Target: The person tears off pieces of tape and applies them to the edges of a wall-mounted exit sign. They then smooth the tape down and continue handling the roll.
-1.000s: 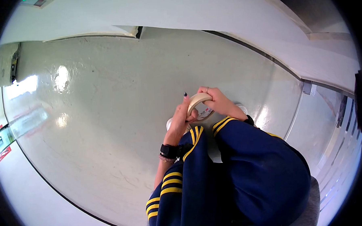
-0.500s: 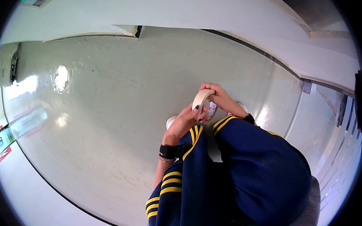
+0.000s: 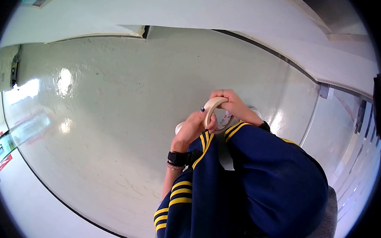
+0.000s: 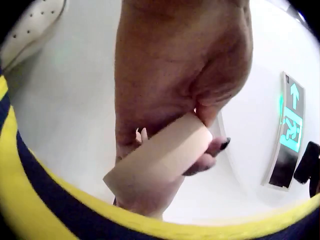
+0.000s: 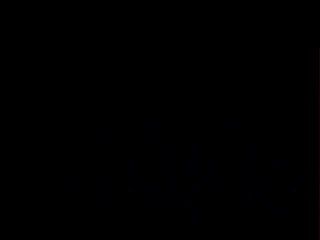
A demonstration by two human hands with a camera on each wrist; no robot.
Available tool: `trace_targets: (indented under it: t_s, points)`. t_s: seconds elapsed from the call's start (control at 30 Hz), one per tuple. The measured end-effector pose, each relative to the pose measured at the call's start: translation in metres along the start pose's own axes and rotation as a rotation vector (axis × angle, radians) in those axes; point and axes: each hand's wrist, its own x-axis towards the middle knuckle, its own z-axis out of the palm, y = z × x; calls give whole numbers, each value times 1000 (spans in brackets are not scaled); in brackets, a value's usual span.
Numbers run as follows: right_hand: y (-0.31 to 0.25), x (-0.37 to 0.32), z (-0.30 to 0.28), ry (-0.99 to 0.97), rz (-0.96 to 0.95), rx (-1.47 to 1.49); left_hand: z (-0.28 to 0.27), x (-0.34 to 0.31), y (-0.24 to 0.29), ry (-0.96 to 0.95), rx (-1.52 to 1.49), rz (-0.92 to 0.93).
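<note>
In the head view a cream roll of tape [image 3: 210,107] is held up above the knees, with printing on its inner ring. My left hand [image 3: 192,128] grips its left side, the thumb on the outer face and fingers through the ring. The right hand [image 3: 233,105] grips the roll's upper right part. From the left wrist the roll [image 4: 160,157] shows edge-on beneath my left hand [image 4: 180,60]. The right wrist view is black.
Dark blue trouser legs [image 3: 278,179] with yellow stripes lie just below the hands. Around them stretches a shiny grey floor [image 3: 125,88], bounded by white walls [image 3: 194,10]. A green exit sign [image 4: 290,130] hangs on a wall.
The left thumb has come down from upright onto the roll, and the left hand has moved slightly right. The roll has shifted and turned between the hands; both still hold it.
</note>
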Motion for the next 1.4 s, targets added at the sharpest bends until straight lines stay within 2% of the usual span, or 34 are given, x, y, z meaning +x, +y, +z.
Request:
trace_targets:
  t_s: [0.03,0.07,0.13,0.27,0.33,0.4,0.5,0.6,0.63,0.67,0.8,0.9,0.97,1.07,1.17,1.23,1.33,1.4]
  points:
    - [-4,0,1,-1,13,130,2,-2,2,-56,-12,29]
    - [-10,-1,1,0,14,131,4,-3,3,-112,-25,57]
    - [-19,-2,2,-28,83,285,5,-6,3,-141,-15,75]
    - [-19,-4,-1,-9,205,406,15,-9,13,-171,5,80]
    - [-28,-5,-1,-103,152,294,8,-9,11,-200,-26,57]
    - [-32,-4,-4,-124,132,239,7,-9,9,-229,-59,33]
    - [-41,-4,-6,-143,72,116,6,-7,5,-170,24,41]
    - [-41,-3,-8,-168,35,1,-1,1,-4,-236,-30,35]
    - [-40,-3,-9,-194,40,-48,1,2,-6,-184,-34,5]
    - [-39,-3,-9,-193,40,-47,2,2,-6,-131,-38,-24]
    - [-32,-3,-7,-188,35,-3,4,2,-4,-183,-38,-62]
    - [-30,-5,-7,-116,28,103,16,2,1,-238,-59,45]
    - [-31,-5,-8,-55,32,160,46,-2,18,115,-82,10]
    - [-32,-5,-9,-71,40,155,36,-3,19,21,4,-14]
    - [-28,-4,-10,-70,32,97,21,0,10,40,-7,-24]
    - [-29,-4,-10,-48,-36,-54,17,4,6,39,9,-20]
    - [-38,-6,-12,-45,28,-183,18,6,5,49,41,-24]
    - [-41,-7,-13,-56,7,-208,19,6,5,61,55,-32]
